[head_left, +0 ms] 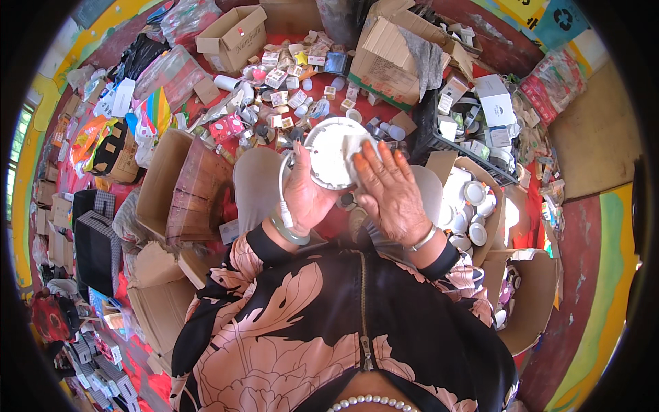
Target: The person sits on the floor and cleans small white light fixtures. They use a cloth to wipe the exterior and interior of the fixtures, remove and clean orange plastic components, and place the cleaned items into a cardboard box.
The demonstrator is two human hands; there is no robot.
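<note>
A round white lamp fitting [332,152] is held up in front of me, above my knees. My left hand [307,196] grips it from below and the side, and a white cable with a plug [283,199] hangs down past that wrist. My right hand [388,187] lies flat against the fitting's right side, fingers spread and pressing on it. Both sleeves are black with a pink leaf pattern.
An open cardboard box [473,206] at my right holds several similar white round fittings. Empty cartons [180,185] stand at my left. Small boxes and loose parts [288,82] litter the red floor ahead, with larger cartons [391,58] and a black crate [467,147] behind.
</note>
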